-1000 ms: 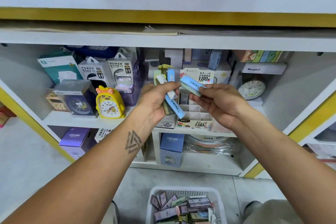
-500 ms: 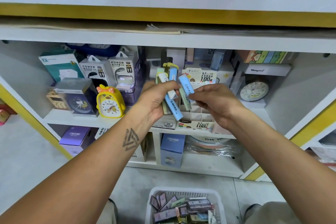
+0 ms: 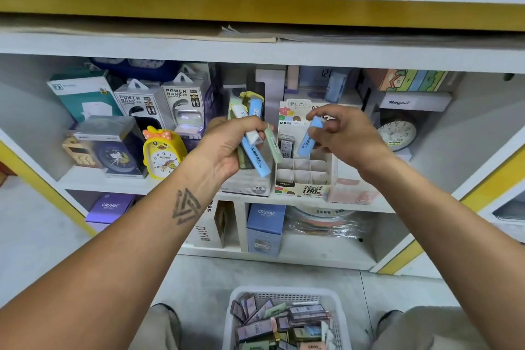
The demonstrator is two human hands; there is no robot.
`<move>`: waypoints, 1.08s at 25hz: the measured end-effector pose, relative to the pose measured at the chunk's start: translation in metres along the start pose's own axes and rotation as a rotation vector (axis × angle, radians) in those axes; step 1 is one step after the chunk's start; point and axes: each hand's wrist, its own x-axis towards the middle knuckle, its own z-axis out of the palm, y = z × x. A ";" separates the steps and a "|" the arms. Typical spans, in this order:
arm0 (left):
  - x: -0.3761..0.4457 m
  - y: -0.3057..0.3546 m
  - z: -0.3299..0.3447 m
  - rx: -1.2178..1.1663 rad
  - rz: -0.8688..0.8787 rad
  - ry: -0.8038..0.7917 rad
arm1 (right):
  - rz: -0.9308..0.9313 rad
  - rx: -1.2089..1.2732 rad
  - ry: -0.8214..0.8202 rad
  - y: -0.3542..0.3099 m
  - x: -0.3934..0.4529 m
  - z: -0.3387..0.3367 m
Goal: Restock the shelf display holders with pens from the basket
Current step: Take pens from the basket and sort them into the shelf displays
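Note:
My left hand (image 3: 227, 148) grips a bundle of pastel pen cases (image 3: 257, 155), blue, green, white and yellow, in front of the middle shelf. My right hand (image 3: 346, 136) pinches one light blue case (image 3: 308, 140) by its top end and holds it upright over the back row of the white cardboard display holder (image 3: 302, 179), whose compartments look empty. One dark case stands at the holder's back. The white basket (image 3: 284, 321) of more cases sits on the floor between my knees.
A second holder marked 2B (image 3: 250, 187) stands left of the display holder, a pink box (image 3: 352, 193) to its right. A yellow duck clock (image 3: 163, 156), power bank boxes (image 3: 159, 105) and a white alarm clock (image 3: 396, 133) crowd the shelf. Blue Cruhre box (image 3: 265, 227) below.
My right hand has carried the blue case away from the bundle, to the right and down, turning it upright over the display holder. The left hand has stayed put with its bundle.

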 end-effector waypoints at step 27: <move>-0.009 0.030 -0.096 0.126 0.014 0.172 | -0.435 -0.609 -0.298 -0.005 -0.002 0.117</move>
